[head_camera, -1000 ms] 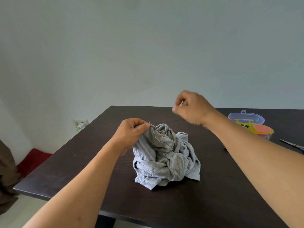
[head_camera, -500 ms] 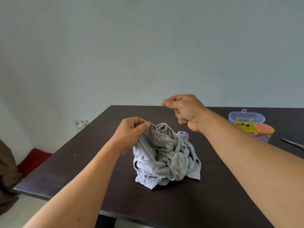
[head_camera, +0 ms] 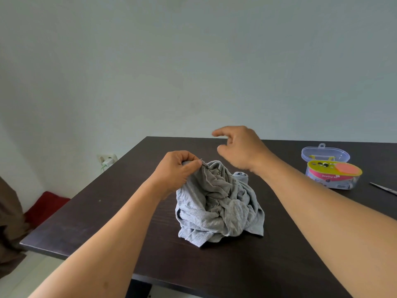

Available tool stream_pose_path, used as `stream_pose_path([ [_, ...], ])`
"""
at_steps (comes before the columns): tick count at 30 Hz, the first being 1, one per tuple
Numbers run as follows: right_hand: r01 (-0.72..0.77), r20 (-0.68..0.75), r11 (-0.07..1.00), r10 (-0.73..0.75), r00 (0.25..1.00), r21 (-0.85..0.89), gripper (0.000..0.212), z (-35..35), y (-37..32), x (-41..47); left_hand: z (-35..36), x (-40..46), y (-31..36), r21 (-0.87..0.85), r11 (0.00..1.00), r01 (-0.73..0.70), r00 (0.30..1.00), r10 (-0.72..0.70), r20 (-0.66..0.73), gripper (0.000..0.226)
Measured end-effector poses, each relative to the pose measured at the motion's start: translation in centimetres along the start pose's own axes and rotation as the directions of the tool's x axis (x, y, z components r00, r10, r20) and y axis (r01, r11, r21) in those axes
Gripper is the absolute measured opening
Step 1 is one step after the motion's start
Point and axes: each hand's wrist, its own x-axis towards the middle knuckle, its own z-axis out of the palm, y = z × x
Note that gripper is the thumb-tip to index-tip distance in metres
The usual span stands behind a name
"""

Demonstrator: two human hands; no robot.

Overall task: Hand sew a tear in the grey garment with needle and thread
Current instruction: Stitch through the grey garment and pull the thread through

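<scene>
The grey garment [head_camera: 219, 203] lies crumpled on the dark table [head_camera: 257, 272]. The left hand [head_camera: 178, 171] pinches its top edge, where dark thread [head_camera: 211, 169] shows in the cloth, so this grip is grasping the garment. The right hand [head_camera: 240, 147] hovers above, fingers loosely spread, its grip released. A sewing kit box [head_camera: 333, 174] stands at the right, and scissors [head_camera: 384, 188] lie near the edge.

left hand [head_camera: 175, 171] pinching, right hand [head_camera: 240, 148] loosely spread
</scene>
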Motion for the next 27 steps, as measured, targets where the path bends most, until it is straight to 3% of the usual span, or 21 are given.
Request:
stream_pose_path([
  [3, 0.055, 0.273, 0.998, -0.043, 0.961, -0.038, 0.040, 0.5, -0.8, -0.3, 0.0, 0.0, 0.1, 0.007, 1.000, -0.004, 1.000, 0.004, 0.011, 0.015],
  [5, 0.083, 0.329, 0.992, -0.048, 0.943, -0.091, 0.031, 0.8, -0.9, -0.3, 0.0, -0.1, 0.3, 0.027, 1.000, -0.012, 1.000, 0.012, 0.015, 0.015],
  [9, 0.088, 0.313, 0.987, -0.041, 0.949, -0.135, 0.018, 1.0, -0.7, -0.1, -0.1, -0.2, 0.4, 0.014, 1.000, -0.013, 1.000, 0.013, 0.028, 0.014],
  [13, 0.028, 0.261, 0.999, -0.020, 0.965, -0.027, 0.020, 1.2, -0.7, 0.0, 0.2, -0.3, 0.5, 0.013, 1.000, -0.022, 0.999, 0.021, 0.036, 0.014],
  [18, 0.012, 0.309, 1.000, -0.007, 0.951, -0.014, 0.017, 1.1, -0.8, 0.0, 0.5, -0.4, 0.6, 0.038, 0.999, -0.030, 0.999, 0.029, 0.044, 0.014],
  [23, -0.093, 0.198, 0.972, 0.049, 0.979, 0.216, 0.013, 2.0, 0.0, -0.1, 0.4, -0.2, 1.2, 0.083, 0.994, -0.075, 0.996, 0.071, 0.052, 0.013],
  [27, -0.068, 0.219, 0.993, 0.047, 0.975, 0.091, 0.015, 2.3, 0.4, -0.5, 0.5, -0.2, 1.3, 0.127, 0.987, -0.095, 0.994, 0.088, 0.061, 0.012],
])
